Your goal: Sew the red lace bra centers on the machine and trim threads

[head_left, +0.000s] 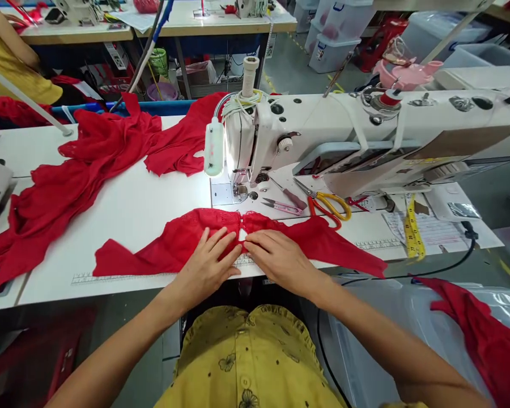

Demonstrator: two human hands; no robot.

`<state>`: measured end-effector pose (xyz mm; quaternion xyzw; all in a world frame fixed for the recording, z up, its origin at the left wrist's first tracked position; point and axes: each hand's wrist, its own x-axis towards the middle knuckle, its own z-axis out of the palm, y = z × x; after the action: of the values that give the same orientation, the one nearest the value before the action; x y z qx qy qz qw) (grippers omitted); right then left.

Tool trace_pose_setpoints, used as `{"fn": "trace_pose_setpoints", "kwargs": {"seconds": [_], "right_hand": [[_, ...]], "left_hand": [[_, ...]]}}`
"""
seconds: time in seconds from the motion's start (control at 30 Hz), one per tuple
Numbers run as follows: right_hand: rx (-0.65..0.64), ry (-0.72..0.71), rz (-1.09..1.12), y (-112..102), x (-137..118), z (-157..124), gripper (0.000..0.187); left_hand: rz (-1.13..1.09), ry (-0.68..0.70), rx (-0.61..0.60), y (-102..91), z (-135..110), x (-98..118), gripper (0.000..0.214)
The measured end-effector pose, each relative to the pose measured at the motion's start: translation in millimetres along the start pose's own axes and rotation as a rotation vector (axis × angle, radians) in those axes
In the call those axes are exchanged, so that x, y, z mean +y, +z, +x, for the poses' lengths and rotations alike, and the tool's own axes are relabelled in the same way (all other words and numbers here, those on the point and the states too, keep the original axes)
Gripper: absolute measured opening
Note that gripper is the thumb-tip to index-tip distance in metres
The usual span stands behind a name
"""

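A red fabric garment piece [187, 235] with lace along its upper middle lies spread across the table's front edge, over a printed ruler strip [123, 277]. Two halves of it meet at the centre, with a small white gap between them. My left hand [210, 252] rests on the left half, fingers apart and stretched out. On the right half lies my right hand [276, 255], its fingers extended flat and close together, tips near the gap. Just behind the cloth is the presser foot [240, 191] of a white sewing machine [314, 122].
Orange-and-yellow scissors [327, 207], tweezers [283, 206] and an awl [291, 195] lie beside the machine. A yellow tape measure [413, 229] hangs at the right. More red fabric [89, 153] is heaped at left. A clear plastic bin [374, 340] stands right; another person's arm [11, 34] shows far left.
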<state>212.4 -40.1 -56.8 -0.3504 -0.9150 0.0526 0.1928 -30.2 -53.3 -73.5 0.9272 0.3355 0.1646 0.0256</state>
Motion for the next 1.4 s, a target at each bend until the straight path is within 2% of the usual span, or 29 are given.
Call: {"fn": "trace_pose_setpoints", "kwargs": {"seconds": [0.13, 0.23, 0.37, 0.43, 0.5, 0.6, 0.7, 0.77, 0.8, 0.87, 0.93, 1.0, 1.17, 1.4], "right_hand": [[0.018, 0.122, -0.123, -4, 14, -5, 0.032], [0.099, 0.176, -0.218, -8, 21, -3, 0.030], [0.085, 0.114, -0.026, 3, 19, 11, 0.031], [0.073, 0.142, 0.048, 11, 22, 13, 0.028], [0.070, 0.205, 0.078, 16, 28, 9, 0.035], [0.070, 0.224, 0.177, 12, 38, 4, 0.040], [0.171, 0.174, 0.322, 5, 40, 10, 0.028], [0.220, 0.156, 0.367, 6, 39, 19, 0.028], [0.218, 0.149, 0.358, 8, 38, 24, 0.027], [0.164, 0.141, 0.309, 15, 38, 30, 0.029], [0.096, 0.152, 0.256, 19, 39, 31, 0.041], [0.052, 0.176, 0.219, 21, 41, 29, 0.049], [0.013, 0.210, 0.169, 17, 42, 23, 0.054], [-0.003, 0.202, 0.156, 20, 43, 22, 0.051]], "left_hand": [[0.047, -0.090, -0.068, 4.9, -4, 3, 0.051], [0.015, -0.095, -0.002, 0.0, 1, 3, 0.043], [-0.109, -0.132, 0.114, 6.2, 22, -1, 0.035], [-0.099, -0.221, 0.103, 14.8, 28, -5, 0.036], [-0.091, -0.291, 0.092, 21.1, 29, -9, 0.041], [-0.147, -0.300, 0.108, 19.6, 28, -13, 0.052], [-0.154, -0.293, 0.243, 11.3, 34, -16, 0.044], [-0.155, -0.290, 0.324, 9.1, 41, -20, 0.036], [-0.161, -0.287, 0.323, 9.7, 44, -21, 0.035], [-0.178, -0.277, 0.241, 13.1, 46, -25, 0.041], [-0.192, -0.282, 0.140, 17.0, 44, -28, 0.052], [-0.207, -0.302, 0.087, 19.1, 40, -30, 0.059], [-0.228, -0.325, 0.072, 18.5, 36, -32, 0.060], [-0.207, -0.320, 0.075, 17.5, 39, -31, 0.058]]}}
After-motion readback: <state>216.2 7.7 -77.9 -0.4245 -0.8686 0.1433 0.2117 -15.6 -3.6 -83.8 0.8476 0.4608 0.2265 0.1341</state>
